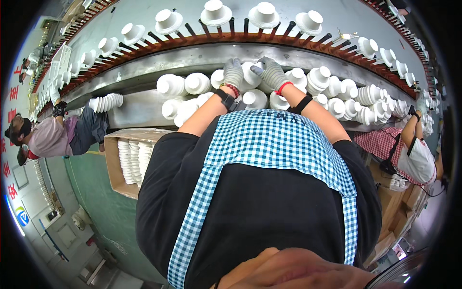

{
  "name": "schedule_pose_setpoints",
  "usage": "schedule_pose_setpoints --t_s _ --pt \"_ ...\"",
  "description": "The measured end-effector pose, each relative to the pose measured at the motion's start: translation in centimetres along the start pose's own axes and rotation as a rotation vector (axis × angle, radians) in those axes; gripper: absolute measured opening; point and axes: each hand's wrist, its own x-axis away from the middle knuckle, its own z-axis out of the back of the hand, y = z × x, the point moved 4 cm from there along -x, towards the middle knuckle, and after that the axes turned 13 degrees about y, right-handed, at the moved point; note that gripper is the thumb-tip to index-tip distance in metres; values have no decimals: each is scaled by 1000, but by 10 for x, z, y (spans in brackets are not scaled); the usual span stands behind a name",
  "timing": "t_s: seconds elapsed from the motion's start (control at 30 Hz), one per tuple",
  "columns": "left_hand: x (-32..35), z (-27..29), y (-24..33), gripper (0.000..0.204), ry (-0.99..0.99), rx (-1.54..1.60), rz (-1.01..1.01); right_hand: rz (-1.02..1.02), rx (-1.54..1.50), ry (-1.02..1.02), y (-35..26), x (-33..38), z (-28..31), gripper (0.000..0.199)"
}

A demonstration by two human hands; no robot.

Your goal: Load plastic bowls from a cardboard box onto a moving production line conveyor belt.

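Observation:
Both of my hands wear grey striped gloves and reach to the metal work ledge. My left hand [233, 74] rests against the left side of a white hat-shaped piece [250, 77], and my right hand [270, 74] closes on its right side, thumb across its top. The fingertips are partly hidden behind the piece. Stacks of similar white pieces [197, 83] lie to the left, and more stacks [318, 79] crowd the right. Under my wrists sits another white piece [255, 99].
Beyond the metal ledge [202, 55] runs a conveyor with dark pegs [232, 26] and white pieces [215, 13] along it. A cardboard box [115, 164] of stacked white pieces stands at my left. Co-workers [53, 137] [409, 149] work on either side.

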Motion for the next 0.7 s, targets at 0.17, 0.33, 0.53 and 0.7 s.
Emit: schedule_pose_setpoints --t_s 0.17,0.33,0.53,0.7 --pt "9 33 39 39 98 219 -73 112 -65 198 -3 -1 36 40" --pt "35 36 144 22 -146 376 -526 250 -164 807 5 -26 170 21" --pt "46 -16 210 41 -23 -99 -937 343 295 877 15 -77 265 19" --pt "46 -29 200 42 84 -132 -976 103 -421 730 57 -75 266 17"
